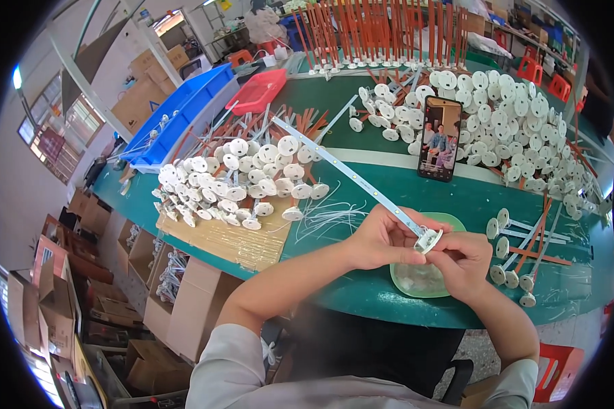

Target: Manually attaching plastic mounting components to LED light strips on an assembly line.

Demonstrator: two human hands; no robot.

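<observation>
Above the green tabletop both my hands work on a slim LED strip [355,178] that slants up to the far left. Its lower end meets a small white round base [428,240]. My left hand [387,237] is closed around the strip's lower end, thumb beside the base. The fingers of my right hand [464,262] pinch the base from the right; the exact contact is partly hidden by the fingers. Under my hands stands a light green bowl [404,283], whose contents are hard to make out. Thin white wires [331,217] lie loose left of my left hand.
Left is a pile of white round-based strips [239,170] on cardboard [252,249]; a larger pile [498,123] lies right. A phone [439,138] stands upright ahead. Several strips [525,245] lie beside my right hand. Blue bin [177,119], red tray [260,90] and upright reddish-brown strips [382,34] sit farther back.
</observation>
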